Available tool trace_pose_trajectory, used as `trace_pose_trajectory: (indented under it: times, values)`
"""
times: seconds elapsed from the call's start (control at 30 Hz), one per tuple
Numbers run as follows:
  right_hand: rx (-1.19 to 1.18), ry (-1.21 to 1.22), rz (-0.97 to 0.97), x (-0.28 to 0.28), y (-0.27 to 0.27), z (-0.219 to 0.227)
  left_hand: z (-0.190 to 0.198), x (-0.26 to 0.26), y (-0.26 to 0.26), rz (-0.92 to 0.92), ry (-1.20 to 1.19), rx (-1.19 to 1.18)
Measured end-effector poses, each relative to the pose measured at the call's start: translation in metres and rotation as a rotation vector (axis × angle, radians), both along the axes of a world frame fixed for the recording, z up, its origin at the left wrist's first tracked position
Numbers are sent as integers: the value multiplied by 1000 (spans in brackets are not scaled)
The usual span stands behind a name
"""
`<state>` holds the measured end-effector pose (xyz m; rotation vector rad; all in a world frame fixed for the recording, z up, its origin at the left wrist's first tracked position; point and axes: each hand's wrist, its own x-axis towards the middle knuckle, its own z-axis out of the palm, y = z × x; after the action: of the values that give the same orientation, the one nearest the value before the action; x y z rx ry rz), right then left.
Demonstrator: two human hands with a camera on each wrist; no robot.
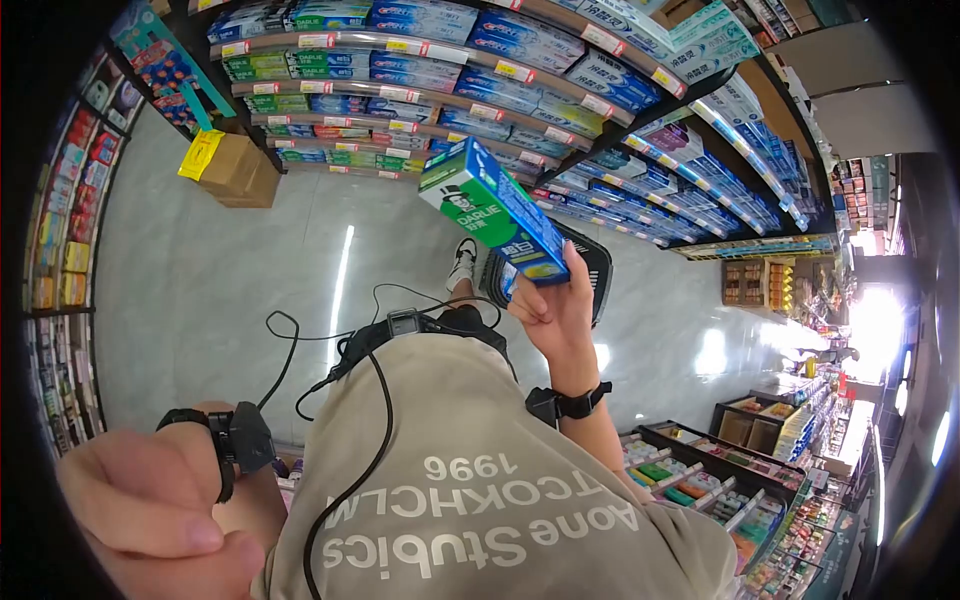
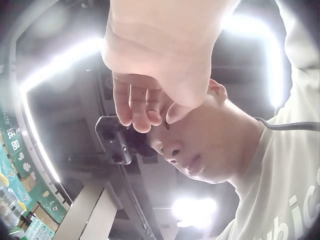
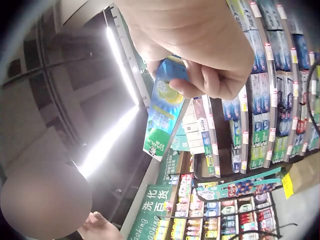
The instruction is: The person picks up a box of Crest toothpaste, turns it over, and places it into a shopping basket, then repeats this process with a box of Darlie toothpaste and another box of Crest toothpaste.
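Note:
A blue and green Darlie toothpaste box (image 1: 497,222) is held up in front of the shelves by my right hand (image 1: 562,312), which grips its near end. In the right wrist view the fingers of my right hand (image 3: 192,60) curl around that end of the toothpaste box (image 3: 162,115), and its green end points downward. My left hand (image 1: 160,505) is raised close to the head camera, with fingers bent in toward the thumb. From the left wrist view, this left hand (image 2: 160,55) has nothing visible between its fingers and overlaps the face behind it.
Shelves of boxed toothpaste (image 1: 420,65) curve across the front and right. A black shopping basket (image 1: 598,285) is on the floor below the right hand. At the left stands a cardboard box (image 1: 240,180) with a yellow sheet. Black cables (image 1: 380,420) run down the shirt.

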<state>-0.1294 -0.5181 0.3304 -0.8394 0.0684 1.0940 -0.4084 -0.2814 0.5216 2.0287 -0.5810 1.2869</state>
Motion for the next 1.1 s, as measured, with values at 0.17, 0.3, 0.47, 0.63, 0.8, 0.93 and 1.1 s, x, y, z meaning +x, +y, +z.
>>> trace_pose_trajectory:
  times: [0.17, 0.3, 0.47, 0.63, 0.8, 0.93, 1.1]
  values:
    - [-40, 23, -21, -15, 7, 5, -5, -14, 5, 64, 32, 27]
    - [93, 87, 60, -16, 11, 0, -55, 4, 0, 263, -258, -181]
    - [153, 151, 174, -17, 17, -2, -105, 18, 1, 240, 32, -470]
    - [281, 110, 191, -16, 15, -4, -120, 22, -2, 160, 281, -376]
    - [133, 80, 56, -24, 17, 12, -132, 12, -7, 197, 376, -397]
    - [259, 79, 89, -21, 12, 13, -143, 12, -17, 240, 425, -462]
    - [461, 136, 187, 1, -6, -35, -144, 15, -22, 235, 494, -412]
